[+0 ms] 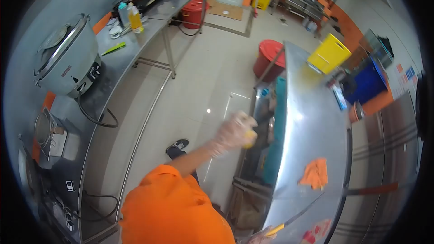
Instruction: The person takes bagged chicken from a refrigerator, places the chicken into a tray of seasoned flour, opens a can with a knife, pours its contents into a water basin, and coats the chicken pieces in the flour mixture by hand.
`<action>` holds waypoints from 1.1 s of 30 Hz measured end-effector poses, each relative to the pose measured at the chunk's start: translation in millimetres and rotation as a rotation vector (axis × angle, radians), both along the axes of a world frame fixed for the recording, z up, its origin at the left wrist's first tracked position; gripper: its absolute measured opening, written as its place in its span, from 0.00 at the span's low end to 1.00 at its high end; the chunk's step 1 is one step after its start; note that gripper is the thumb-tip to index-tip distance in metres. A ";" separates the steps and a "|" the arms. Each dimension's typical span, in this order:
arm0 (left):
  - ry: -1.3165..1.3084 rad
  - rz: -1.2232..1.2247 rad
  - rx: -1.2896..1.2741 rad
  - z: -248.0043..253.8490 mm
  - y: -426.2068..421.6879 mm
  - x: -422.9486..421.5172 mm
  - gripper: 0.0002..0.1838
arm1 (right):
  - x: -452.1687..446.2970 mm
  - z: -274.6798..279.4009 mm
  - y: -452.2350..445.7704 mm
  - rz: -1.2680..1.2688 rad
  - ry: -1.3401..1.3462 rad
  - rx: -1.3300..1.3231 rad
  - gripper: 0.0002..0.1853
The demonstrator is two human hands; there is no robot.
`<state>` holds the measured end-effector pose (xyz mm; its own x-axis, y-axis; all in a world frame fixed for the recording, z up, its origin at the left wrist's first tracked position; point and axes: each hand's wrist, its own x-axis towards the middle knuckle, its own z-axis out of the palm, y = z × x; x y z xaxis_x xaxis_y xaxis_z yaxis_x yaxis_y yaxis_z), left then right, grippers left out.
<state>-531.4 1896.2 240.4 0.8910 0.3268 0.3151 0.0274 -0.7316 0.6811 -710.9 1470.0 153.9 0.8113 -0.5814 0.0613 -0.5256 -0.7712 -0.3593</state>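
My left hand (233,134), in a clear plastic glove, is held out over the floor beside the steel table (307,126). Its fingers are closed around a small yellow piece (249,139), blurred and partly covered by the glove. At the bottom edge, my gloved right hand (261,237) grips the yellow handle of a knife (296,214). The long blade points away over the tabletop, its tip near an orange cloth (315,174). Close to the knife lies a red and white item (317,232), too blurred to name.
A yellow container (329,54) and a blue bin (368,81) stand toward the table's far end. A red lidded bin (270,58) sits on the floor beside it. Along the left wall, a steel counter (135,45) carries a large rice cooker (70,58) and bottles (134,18).
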 end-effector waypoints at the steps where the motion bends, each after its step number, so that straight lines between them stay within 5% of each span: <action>1: 0.024 0.134 0.088 0.8 68.3 -11.0 0.23 | 8.8 -1.6 25.3 0.120 0.154 -0.158 0.21; 2: 0.067 0.274 0.201 2.4 136.7 -23.7 0.24 | 24.8 -2.7 59.4 0.153 0.150 -0.160 0.21; 5: 0.058 0.651 0.607 -20.1 346.7 -57.6 0.22 | 89.2 -1.5 195.1 0.351 0.051 0.595 0.29; 8: 0.259 0.873 0.615 -8.8 514.4 -102.7 0.14 | 128.0 58.6 381.4 0.493 0.053 0.528 0.21; 11: 0.242 0.863 0.952 -21.2 645.4 -151.6 0.23 | 166.3 48.9 450.3 0.619 0.173 0.598 0.17; 13: 0.320 0.724 0.554 -47.9 723.4 -163.4 0.25 | 173.9 68.4 483.7 0.585 0.116 0.675 0.17; 16: 0.401 0.612 0.600 -52.1 778.7 -97.1 0.26 | 166.6 70.1 477.3 0.482 0.031 0.358 0.18; 19: 0.406 0.540 0.697 -41.9 783.3 -7.6 0.27 | 155.0 82.9 438.8 0.111 -0.033 0.402 0.21; 25: 0.368 0.495 0.801 -27.8 723.8 62.7 0.30 | 93.3 50.6 310.9 -0.534 -0.209 0.042 0.22; 33: 0.065 0.347 0.761 -8.1 544.7 82.6 0.34 | 58.4 29.0 162.2 -0.768 -0.131 0.059 0.23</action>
<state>-448.8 2441.0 232.3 0.8031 0.3049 0.5119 0.3581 -0.9337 -0.0058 -652.5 1632.2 182.9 0.1680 -0.9825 0.0806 -0.8549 -0.1860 -0.4843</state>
